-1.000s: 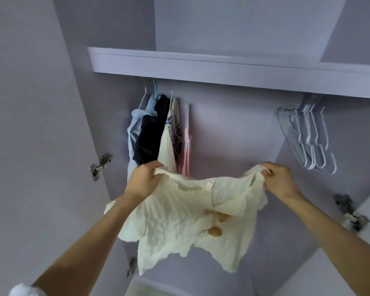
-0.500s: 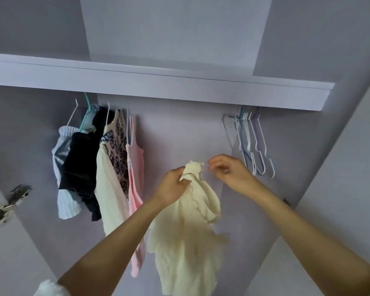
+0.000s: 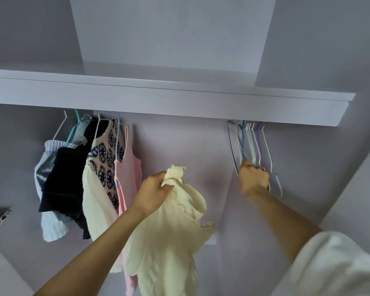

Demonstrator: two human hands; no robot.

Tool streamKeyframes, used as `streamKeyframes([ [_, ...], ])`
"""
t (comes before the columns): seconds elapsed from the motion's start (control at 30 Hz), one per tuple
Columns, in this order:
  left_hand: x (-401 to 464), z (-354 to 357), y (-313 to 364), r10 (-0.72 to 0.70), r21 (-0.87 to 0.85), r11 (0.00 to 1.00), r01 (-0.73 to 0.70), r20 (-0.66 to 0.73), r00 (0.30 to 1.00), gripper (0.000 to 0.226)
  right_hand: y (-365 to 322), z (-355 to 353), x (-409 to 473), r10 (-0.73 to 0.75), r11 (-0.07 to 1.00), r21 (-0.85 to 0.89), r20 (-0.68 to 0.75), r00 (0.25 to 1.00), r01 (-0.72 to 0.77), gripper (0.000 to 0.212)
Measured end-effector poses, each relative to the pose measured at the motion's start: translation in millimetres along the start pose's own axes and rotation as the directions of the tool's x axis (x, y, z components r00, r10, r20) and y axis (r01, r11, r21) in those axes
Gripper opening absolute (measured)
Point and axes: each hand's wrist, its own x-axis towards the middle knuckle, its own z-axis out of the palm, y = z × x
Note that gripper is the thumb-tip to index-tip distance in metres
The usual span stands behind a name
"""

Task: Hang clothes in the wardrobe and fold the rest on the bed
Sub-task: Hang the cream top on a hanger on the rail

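While left hand [image 3: 153,194] fingers clench cream top [image 3: 171,231] | right hand [image 3: 253,181] fingers curled around empty hangers [image 3: 252,146]

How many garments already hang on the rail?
5 visible, bunched at the rail's left end, left to right: pale blue striped, dark navy, cream, navy-patterned, pink. They overlap, so more may be hidden.

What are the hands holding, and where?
Left hand bunches the cream top at its neckline. Right hand grips the bottom of the empty hangers.
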Motion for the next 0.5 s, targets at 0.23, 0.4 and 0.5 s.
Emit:
streamKeyframes([
  [0.23, -2, -10, -6, -0.01, 0.072, 0.997, 0.012, -0.025, 1.0, 0.028, -2, -7, -7, 0.046, 0.948, 0.313, 0.019, 0.999, -0.05, 0.028],
  [0.4, -12, -17, -5, -0.044, 0.014, 0.999, 0.044, -0.012, 0.999, 0.031, -8, -10, -14, 0.079, 0.861, 0.506, -0.02, 0.997, -0.058, 0.028],
  [0.5, -26, -21, -7, -0.076, -0.043, 0.996, 0.077, 0.027, 0.997, 0.022, -10, -9, -21, 0.117, 0.812, 0.581, -0.062, 0.991, -0.06, 0.03],
])
